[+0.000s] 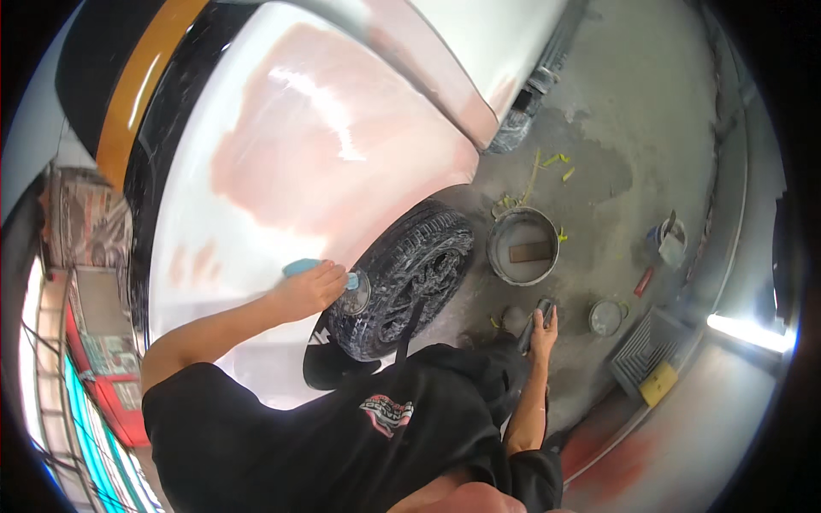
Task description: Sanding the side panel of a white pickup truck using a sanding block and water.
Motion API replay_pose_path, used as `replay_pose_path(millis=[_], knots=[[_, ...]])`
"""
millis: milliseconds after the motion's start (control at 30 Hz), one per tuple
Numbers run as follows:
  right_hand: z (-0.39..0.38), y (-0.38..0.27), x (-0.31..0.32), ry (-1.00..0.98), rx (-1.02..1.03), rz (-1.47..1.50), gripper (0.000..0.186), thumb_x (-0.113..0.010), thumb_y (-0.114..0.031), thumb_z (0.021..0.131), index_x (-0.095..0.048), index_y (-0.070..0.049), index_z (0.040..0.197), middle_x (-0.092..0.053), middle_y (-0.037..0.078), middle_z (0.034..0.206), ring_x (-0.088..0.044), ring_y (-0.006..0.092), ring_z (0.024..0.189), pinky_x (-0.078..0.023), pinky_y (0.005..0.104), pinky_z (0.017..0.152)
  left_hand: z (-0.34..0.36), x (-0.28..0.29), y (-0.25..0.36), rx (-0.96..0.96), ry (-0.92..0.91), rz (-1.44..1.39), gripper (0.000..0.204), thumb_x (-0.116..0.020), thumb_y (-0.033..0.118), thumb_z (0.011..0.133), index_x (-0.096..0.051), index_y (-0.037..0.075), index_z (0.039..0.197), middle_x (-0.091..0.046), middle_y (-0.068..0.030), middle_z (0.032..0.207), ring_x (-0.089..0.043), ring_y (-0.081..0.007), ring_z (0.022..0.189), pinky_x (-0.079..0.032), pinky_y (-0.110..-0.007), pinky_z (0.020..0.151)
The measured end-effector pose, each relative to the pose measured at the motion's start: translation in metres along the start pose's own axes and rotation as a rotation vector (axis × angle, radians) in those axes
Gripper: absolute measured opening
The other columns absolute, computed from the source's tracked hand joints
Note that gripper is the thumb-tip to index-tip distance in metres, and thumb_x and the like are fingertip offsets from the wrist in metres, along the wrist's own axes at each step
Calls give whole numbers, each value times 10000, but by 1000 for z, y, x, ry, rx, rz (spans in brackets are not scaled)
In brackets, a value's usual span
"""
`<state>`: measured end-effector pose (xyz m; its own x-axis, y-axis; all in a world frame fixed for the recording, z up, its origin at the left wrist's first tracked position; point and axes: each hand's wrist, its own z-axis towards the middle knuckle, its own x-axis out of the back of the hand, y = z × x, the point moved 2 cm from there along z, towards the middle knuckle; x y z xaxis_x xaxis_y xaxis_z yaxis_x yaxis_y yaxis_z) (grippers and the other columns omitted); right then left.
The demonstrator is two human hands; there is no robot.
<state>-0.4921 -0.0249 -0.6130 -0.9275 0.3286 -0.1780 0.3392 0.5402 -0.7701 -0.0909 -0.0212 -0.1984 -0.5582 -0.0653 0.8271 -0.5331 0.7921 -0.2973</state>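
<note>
My left hand (315,291) is closed on a light-blue cloth (299,266), with part of it showing past the fingers on both sides. It rests at the white car fender (192,282), just above the wheel arch. Pinkish sanded patches (316,171) with soft edges spread over the fender. Down by my leg, my right hand (543,332) grips a dark flat block (543,306), its exact kind unclear. The tyre (376,321) below the fender is smeared with whitish dust.
A round bucket (491,256) with a brown block inside stands on the wet grey floor (599,205). Beyond it are yellow-green tape scraps (568,173), a small tub (676,248), a red object (644,282), a round tin (606,318) and a yellow sponge (658,385) beside a ridged grey panel (637,359).
</note>
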Motion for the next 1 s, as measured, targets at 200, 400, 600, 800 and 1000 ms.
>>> replay_pose_path(millis=[200, 400, 600, 800, 1000], knots=[[-3, -46, -23, -103, -43, -39, 652, -684, -178, 942, -375, -13, 1492, -616, 121, 1220, -616, 178, 999, -507, 299, 856, -56, -19, 71, 264, 152, -92, 273, -596, 153, 826, -706, 53, 1054, -627, -87, 1187, -549, -264, 1184, -383, -435, 1068], [15, -58, -65, -418, -241, -22, 618, -630, -324, 966, -424, 2, 1449, -560, 131, 1331, -544, 237, 1200, -447, 366, 998, 5, -73, 107, 709, 397, -490, 308, -701, 259, 786, -723, 126, 1063, -639, -48, 1060, -582, -254, 1037, -428, -424, 928], [-35, -79, -157, -623, -183, -193, 324, -570, -322, 1005, -596, -74, 1212, -671, 46, 1005, -654, 162, 807, -553, 333, 740, 67, -98, 140, 1020, 658, -864, 592, -770, 379, 787, -606, 195, 1325, -664, -54, 1005, -599, -244, 994, -428, -417, 878], [-127, -84, -223, -712, -357, -335, 439, -500, -442, 1021, -586, -63, 1224, -658, 72, 1086, -648, 188, 955, -552, 357, 805, 65, -84, 171, 856, 546, -995, 915, -775, 376, 764, -317, 255, 1547, -627, -89, 1012, -570, -289, 1039, -377, -448, 940], [-197, -93, -236, -714, -562, -390, 570, -387, -519, 1036, -588, -26, 1240, -636, 107, 1208, -617, 248, 1106, -542, 388, 892, 21, -114, 197, 909, 857, -1106, 890, -858, 361, 675, -476, 158, 1452, -671, -132, 1155, -627, -297, 1020, -444, -440, 887]])
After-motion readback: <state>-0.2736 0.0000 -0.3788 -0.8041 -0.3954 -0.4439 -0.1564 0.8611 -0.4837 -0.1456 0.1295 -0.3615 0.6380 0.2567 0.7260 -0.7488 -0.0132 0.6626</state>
